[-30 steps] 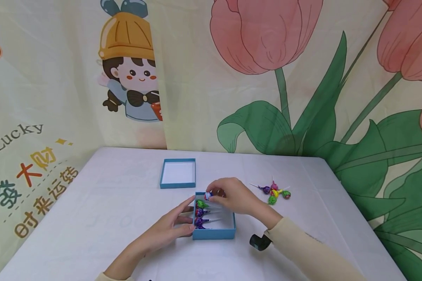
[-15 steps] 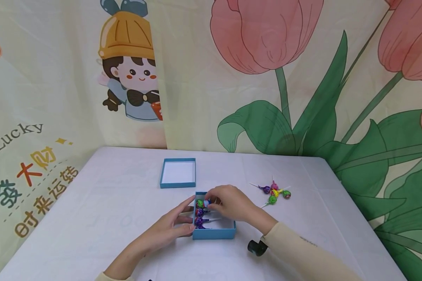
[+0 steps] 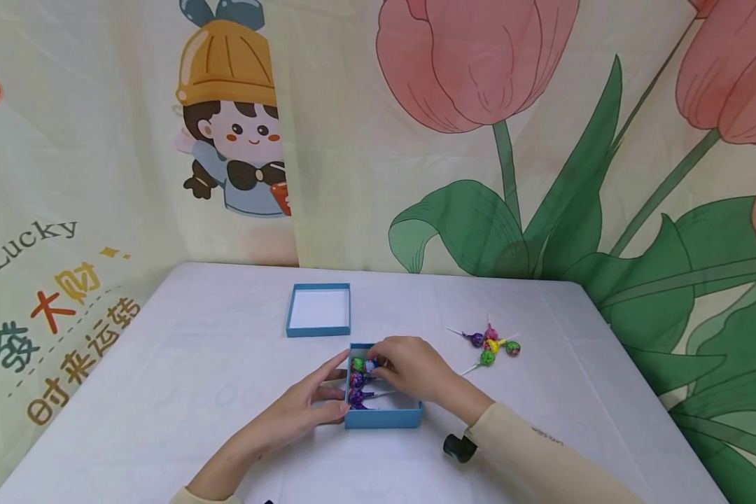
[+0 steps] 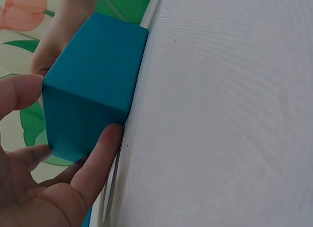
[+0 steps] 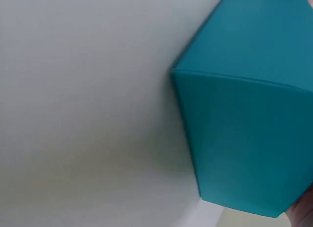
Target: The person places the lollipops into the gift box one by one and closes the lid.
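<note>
A blue box (image 3: 383,419) with a white inside stands on the table, holding several lollipops (image 3: 358,397) with purple and green wrappers along its left wall. My left hand (image 3: 311,399) rests against the box's left side. In the left wrist view its fairly straight fingers (image 4: 100,158) touch the box wall (image 4: 93,60), spread apart. Over the box's far part, my right hand (image 3: 412,367) pinches a blue-and-white lollipop (image 3: 370,365) beside the green one. The right wrist view is filled by the box's outer walls (image 5: 244,134); the held lollipop is hidden there.
A matching blue lid (image 3: 318,331) lies with its white inside up behind the box. To the right is a loose cluster of lollipops (image 3: 491,344). A black cylindrical device (image 3: 459,448) hangs at the right wrist. A printed curtain (image 3: 340,140) backs the table.
My right hand has moved down and slightly nearer with the blue-and-white lollipop, from the far rim into the box beside the green one. My left hand has stayed against the box.
</note>
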Available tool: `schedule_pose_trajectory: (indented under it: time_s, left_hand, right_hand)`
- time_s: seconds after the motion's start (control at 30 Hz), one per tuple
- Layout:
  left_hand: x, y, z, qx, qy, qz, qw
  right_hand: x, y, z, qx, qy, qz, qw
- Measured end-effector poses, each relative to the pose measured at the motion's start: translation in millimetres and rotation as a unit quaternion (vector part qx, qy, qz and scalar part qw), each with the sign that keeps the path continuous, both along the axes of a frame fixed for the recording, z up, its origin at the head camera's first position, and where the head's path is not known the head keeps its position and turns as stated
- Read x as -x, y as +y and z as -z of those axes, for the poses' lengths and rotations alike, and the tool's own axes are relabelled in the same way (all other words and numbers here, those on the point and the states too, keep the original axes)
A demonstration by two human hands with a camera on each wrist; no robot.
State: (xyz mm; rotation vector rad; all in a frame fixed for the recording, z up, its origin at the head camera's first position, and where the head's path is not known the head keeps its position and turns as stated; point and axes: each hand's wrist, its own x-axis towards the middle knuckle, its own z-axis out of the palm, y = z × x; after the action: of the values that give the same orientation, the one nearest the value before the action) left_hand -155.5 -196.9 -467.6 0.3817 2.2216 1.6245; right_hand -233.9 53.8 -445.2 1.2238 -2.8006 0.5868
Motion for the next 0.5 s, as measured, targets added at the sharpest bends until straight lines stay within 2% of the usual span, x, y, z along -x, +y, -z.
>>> schedule_pose_trajectory:
  time_s: [0.5]
  left_hand:
    - [-0.9, -0.1, -0.5, -0.012, 0.002, 0.006, 0.9999]
  right_hand:
    - [-3.2, -2.1, 8.1, -0.005, 0.052, -0.002, 0.999]
